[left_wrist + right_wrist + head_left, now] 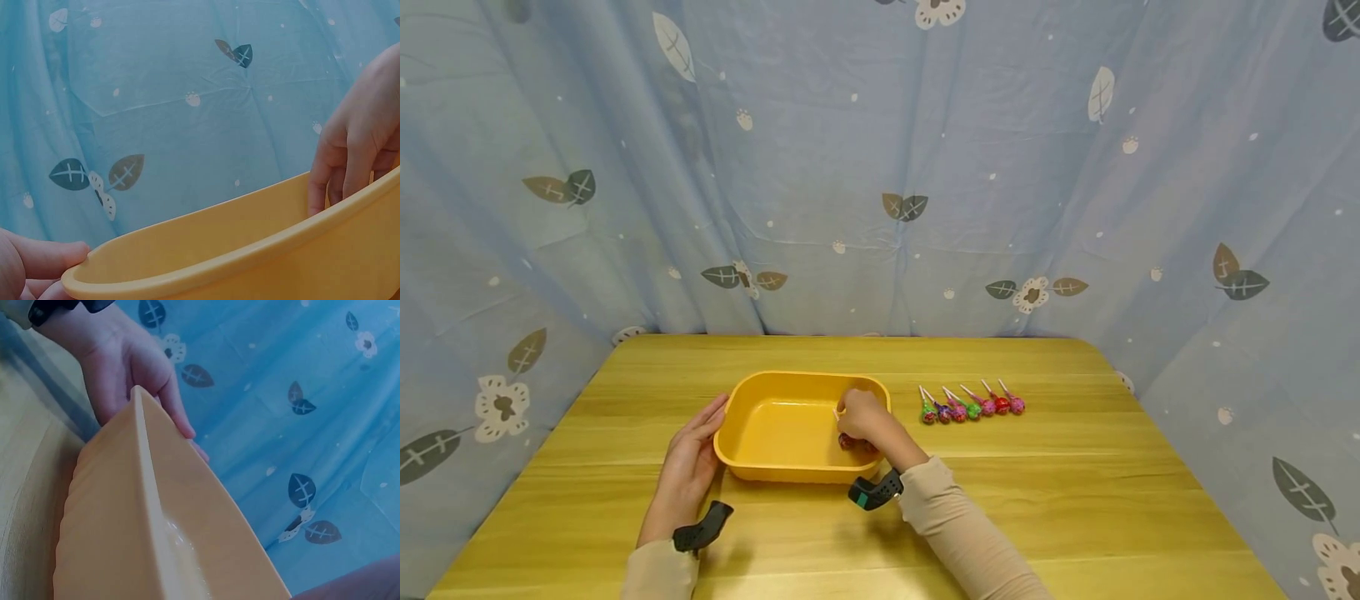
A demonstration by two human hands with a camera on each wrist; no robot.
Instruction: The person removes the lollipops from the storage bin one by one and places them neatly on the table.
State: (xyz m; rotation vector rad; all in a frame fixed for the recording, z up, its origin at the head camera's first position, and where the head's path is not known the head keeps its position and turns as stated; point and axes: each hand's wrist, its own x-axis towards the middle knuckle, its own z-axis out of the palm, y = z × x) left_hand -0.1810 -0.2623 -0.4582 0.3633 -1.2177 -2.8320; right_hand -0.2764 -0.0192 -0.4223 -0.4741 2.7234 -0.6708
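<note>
A yellow plastic basin (775, 471) stands on the table. My left hand (691, 458) rests against its left end, fingers fairly straight along the outer wall; in the left wrist view a fingertip touches the rim (187, 272). My right hand (865, 417) reaches down inside the basin's right end, fingers bent, apparently pinching a lollipop by its white stick. Dark red lollipop heads (847, 442) show under this hand, partly hidden by it. In the left wrist view the fingers (357, 159) point down behind the basin's wall, their tips mostly hidden.
Right of the basin, several wrapped lollipops (973, 410) lie in a row on the wooden table (1075, 483), sticks pointing away. A blue patterned curtain (820, 167) hangs behind the table and at its sides. Each wrist wears a black band.
</note>
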